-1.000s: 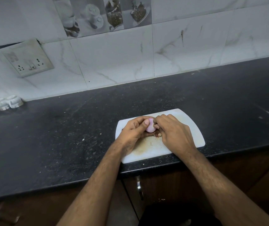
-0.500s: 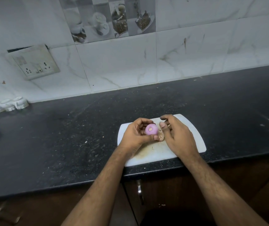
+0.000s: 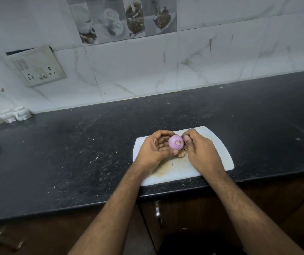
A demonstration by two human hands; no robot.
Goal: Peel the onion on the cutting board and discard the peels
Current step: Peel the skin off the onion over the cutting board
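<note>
A small pink-purple onion (image 3: 176, 142) with its pale root end facing up is held just above the white cutting board (image 3: 217, 150). My left hand (image 3: 154, 150) cups it, fingers curled over the top and thumb under it. My right hand (image 3: 200, 152) is at the onion's right side with its fingertips curled against the skin; what they pinch is hidden. A few brownish peels (image 3: 181, 154) lie on the board just below the onion.
The board sits at the front edge of a dark speckled countertop (image 3: 73, 153). A tiled wall with a switch socket plate (image 3: 37, 66) rises behind. White small containers (image 3: 7, 115) stand at the far left. A cabinet handle (image 3: 157, 211) shows below the counter.
The onion has been turned so its root end faces up and is more exposed. My right hand moved back in against its right side after lifting off slightly.
</note>
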